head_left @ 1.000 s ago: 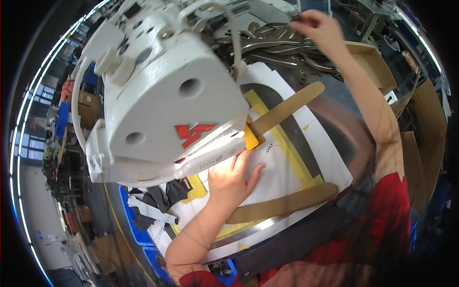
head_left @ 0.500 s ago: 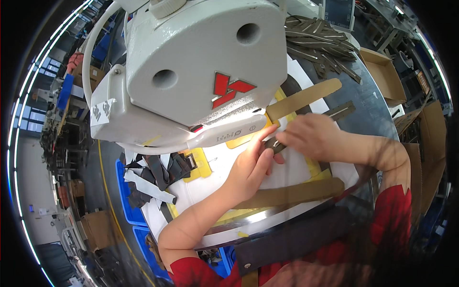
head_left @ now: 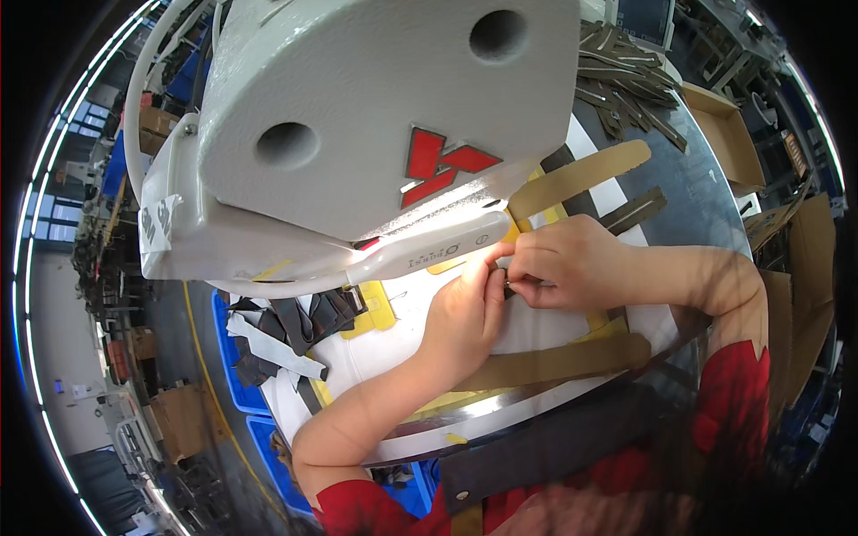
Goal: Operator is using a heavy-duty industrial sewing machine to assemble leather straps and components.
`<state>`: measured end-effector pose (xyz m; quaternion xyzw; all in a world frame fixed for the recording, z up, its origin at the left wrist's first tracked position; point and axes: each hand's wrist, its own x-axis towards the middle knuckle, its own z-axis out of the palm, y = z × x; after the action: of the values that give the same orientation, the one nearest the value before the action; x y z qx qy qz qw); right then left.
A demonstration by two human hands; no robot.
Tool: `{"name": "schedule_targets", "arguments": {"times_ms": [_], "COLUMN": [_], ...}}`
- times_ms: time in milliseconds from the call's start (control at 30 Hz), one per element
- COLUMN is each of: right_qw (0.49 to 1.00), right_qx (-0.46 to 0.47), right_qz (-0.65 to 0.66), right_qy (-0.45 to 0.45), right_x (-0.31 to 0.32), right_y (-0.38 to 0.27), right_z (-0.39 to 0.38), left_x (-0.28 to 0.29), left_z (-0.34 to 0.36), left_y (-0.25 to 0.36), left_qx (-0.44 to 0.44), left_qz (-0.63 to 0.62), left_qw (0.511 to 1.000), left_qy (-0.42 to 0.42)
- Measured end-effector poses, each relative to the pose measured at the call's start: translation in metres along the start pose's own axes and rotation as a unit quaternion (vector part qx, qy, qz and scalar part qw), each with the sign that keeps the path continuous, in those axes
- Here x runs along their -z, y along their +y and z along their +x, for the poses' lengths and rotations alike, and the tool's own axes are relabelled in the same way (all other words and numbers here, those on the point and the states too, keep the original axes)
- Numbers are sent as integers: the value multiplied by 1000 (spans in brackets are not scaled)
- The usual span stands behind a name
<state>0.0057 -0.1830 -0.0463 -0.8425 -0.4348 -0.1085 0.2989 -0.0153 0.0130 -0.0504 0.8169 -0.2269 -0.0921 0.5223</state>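
Note:
My left hand (head_left: 465, 313) and my right hand (head_left: 567, 263) meet fingertip to fingertip close in front of the white sewing machine head (head_left: 357, 98). Both are closed in a pinch on a dark olive zipper strip (head_left: 633, 211). Its far end sticks out past my right hand, while the pinched end is mostly hidden by fingers. A tiny metallic bit shows between the fingertips. Beyond the hands a tan rounded fabric piece (head_left: 585, 177) lies slanted. Nearer me, a brown rounded fabric piece (head_left: 559, 362) lies across the work surface.
Dark scraps (head_left: 299, 330) heap at the left beside a yellow plate (head_left: 378, 308), above a blue bin (head_left: 237, 366). Several zipper strips (head_left: 626, 76) pile up at the back right. Cardboard boxes (head_left: 728, 138) stand at the right. The machine head overhangs the hands' space.
My right hand has come down and left, its fingers now against my left fingertips and covering the strip's near end. The machine looks larger and shifted in view, as the head has moved.

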Motion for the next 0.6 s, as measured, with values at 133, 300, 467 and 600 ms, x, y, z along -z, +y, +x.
{"name": "schedule_targets", "arguments": {"times_ms": [133, 300, 467, 600], "right_qw": [996, 996, 984, 996], "right_qx": [-63, -4, -10, -54], "right_qz": [-25, 2, 44, -12], "right_qy": [-52, -87, -174, -67], "right_x": [8, 5, 14, 30], "right_y": [11, 9, 6, 33], "right_z": [-13, -10, -9, 6], "left_x": [1, 2, 3, 10], "left_z": [0, 5, 7, 15], "left_y": [-8, -9, -9, -17], "left_qx": [-37, -119, -160, -166], "left_qz": [146, 262, 262, 260], "left_qw": [988, 957, 950, 948], "left_qy": [20, 23, 59, 76]}}
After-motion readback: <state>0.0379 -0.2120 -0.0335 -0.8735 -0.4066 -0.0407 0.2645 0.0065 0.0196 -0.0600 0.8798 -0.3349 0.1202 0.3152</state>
